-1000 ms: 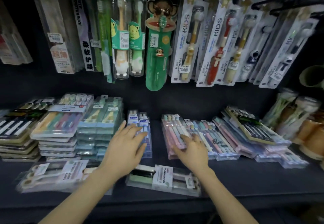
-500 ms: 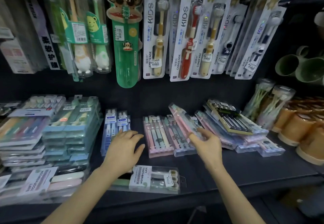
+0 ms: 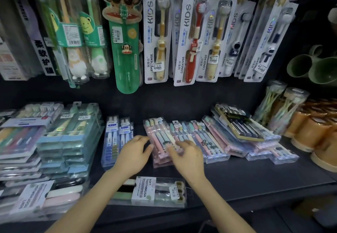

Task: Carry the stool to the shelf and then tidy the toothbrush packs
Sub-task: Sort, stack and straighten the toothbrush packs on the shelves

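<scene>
**Tidying under way; stool not in view**

The left hand [image 3: 134,152] and right hand [image 3: 186,157] press loosely bent fingers on the pink pack stack [image 3: 160,136] on the shelf [image 3: 255,174], gripping nothing. The fanned packs [image 3: 237,141] beside it and the loose front pack [image 3: 158,191] likely need sorting.

A stack of pink toothbrush packs [image 3: 159,139] lay flat in the middle of the shelf [image 3: 255,174], brush heads toward the back. Just to its left, two blue packs [image 3: 116,138] lay side by side. To its right, pastel packs [image 3: 211,141] overlapped in a slanted fan, with a dark gold-edged pack [image 3: 238,123] skewed on top. A clear pack [image 3: 155,191] labelled SOFT TOOTHBRUSH lay crosswise near the front edge. Tall teal stacks [image 3: 69,141] sat further left.
</scene>
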The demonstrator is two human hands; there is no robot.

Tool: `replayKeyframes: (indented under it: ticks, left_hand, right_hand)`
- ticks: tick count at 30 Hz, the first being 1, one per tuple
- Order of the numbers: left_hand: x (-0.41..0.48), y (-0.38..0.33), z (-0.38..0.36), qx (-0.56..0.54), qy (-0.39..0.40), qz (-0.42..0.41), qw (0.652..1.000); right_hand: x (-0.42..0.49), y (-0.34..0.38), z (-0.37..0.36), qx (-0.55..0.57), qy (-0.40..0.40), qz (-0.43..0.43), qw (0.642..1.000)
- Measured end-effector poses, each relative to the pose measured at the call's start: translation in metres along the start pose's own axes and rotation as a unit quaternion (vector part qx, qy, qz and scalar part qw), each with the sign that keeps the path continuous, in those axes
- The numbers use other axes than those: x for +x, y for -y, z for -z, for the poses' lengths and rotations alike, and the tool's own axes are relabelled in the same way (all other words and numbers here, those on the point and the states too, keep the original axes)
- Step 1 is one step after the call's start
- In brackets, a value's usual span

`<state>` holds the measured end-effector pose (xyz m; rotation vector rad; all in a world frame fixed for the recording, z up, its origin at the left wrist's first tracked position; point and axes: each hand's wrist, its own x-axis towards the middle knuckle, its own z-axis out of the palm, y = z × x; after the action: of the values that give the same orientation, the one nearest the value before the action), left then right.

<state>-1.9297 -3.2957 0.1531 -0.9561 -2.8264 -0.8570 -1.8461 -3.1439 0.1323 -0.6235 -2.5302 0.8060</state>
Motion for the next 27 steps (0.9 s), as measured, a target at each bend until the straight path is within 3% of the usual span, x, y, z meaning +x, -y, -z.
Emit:
replayKeyframes:
  ticks: [3,7,10,17,27]
  left_hand:
    - [0.009,-0.008,-0.009,-0.070,0.042,0.064,0.995]
    - [0.018,-0.019,-0.021,-0.178,0.048,0.134,0.974]
    - [0.021,-0.023,-0.026,-0.200,0.048,0.144,0.968]
    - [0.025,-0.024,-0.017,-0.152,0.037,0.140,0.978]
    - [0.023,-0.011,-0.005,-0.070,0.092,0.164,0.980]
  right_hand:
    - [0.002,-0.029,0.017,-0.029,-0.031,-0.009,0.999]
    - [-0.003,-0.028,0.021,-0.070,0.033,0.071,0.994]
    - [0.003,-0.014,0.014,-0.125,0.073,0.095,0.985]
    - [0.023,-0.005,0.005,-0.113,0.122,0.106,0.980]
    - [0.010,0.002,-0.012,-0.064,0.128,0.175,0.974]
